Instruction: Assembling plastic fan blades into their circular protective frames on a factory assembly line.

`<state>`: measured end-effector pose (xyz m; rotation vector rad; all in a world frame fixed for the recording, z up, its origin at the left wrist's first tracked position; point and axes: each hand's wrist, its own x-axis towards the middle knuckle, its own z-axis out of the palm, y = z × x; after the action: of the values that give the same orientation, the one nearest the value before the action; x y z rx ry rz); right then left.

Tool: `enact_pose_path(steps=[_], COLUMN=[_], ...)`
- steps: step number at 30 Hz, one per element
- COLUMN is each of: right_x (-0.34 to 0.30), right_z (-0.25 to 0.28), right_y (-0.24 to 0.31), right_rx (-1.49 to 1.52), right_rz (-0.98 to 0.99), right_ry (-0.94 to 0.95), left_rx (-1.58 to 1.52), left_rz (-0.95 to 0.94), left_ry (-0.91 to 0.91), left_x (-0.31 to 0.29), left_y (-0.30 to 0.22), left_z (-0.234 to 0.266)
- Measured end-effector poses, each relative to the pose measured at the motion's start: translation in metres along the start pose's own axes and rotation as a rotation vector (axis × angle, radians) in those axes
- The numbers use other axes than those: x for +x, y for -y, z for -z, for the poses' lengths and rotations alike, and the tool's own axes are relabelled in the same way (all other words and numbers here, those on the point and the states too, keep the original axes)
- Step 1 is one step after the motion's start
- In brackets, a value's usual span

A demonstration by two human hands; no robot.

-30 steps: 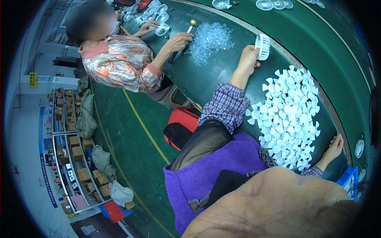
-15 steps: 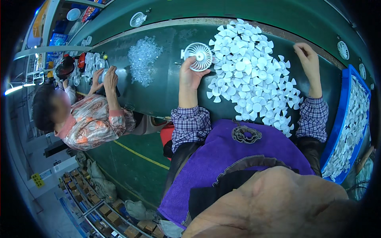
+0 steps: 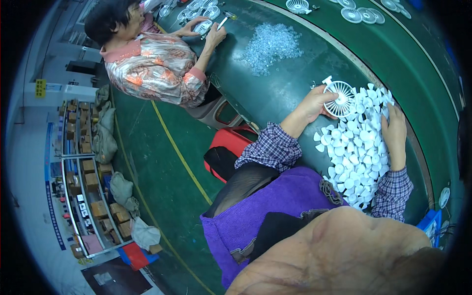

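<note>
My left hand (image 3: pixel 313 105) is closed on the rim of a white fan grille (image 3: pixel 340 100), a round spoked piece with a small tab, and holds it over the far left edge of a heap of white fan blades (image 3: pixel 354 152). At the right side of that heap, my right hand (image 3: pixel 395 132) lies with its fingers stretched along the blades, touching them. Whether a blade sits under those fingertips is hard to make out. The small blades have several fins each and are piled loosely on the dark green table (image 3: pixel 295 81).
Farther left lies a pile of small clear pieces (image 3: pixel 273 48). A co-worker (image 3: pixel 152 66) sits beyond it, handling a white fan part. More white grilles (image 3: pixel 359 14) rest on the green belt (image 3: pixel 413 64) at the back. A blue bin (image 3: pixel 431 226) stands at the right.
The view has swung left, shifting the table toward the right of the picture. My right hand has come from beside the heap onto its right edge. My left hand keeps hold of the fan grille.
</note>
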<state>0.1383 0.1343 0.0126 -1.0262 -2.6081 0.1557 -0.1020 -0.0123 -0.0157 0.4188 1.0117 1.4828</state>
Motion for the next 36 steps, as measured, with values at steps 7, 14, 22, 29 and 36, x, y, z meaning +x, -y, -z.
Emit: enact_pose_path(steps=[7, 14, 22, 29, 36], right_x=[-0.027, -0.139, -0.144, -0.145, -0.126], right_z=[0.025, 0.032, 0.033, 0.040, 0.058], right_y=[-0.064, -0.165, -0.116, -0.092, -0.064], right_rx=[0.487, 0.908, 0.086, -0.090, -0.077], right_rz=[-0.354, -0.770, -0.464, -0.359, -0.431], right_ry=[-0.178, -0.031, -0.177, 0.047, 0.172], left_rx=[-0.023, -0.036, 0.042, 0.032, 0.047], left_rz=[-0.012, 0.008, -0.024, 0.008, -0.032], left_ry=[0.032, 0.099, 0.136, 0.124, 0.136], left_x=[0.000, 0.007, 0.000, -0.011, -0.016], left_y=[-0.012, -0.007, -0.015, -0.018, -0.016], left_z=[-0.015, -0.022, -0.035, -0.034, -0.044])
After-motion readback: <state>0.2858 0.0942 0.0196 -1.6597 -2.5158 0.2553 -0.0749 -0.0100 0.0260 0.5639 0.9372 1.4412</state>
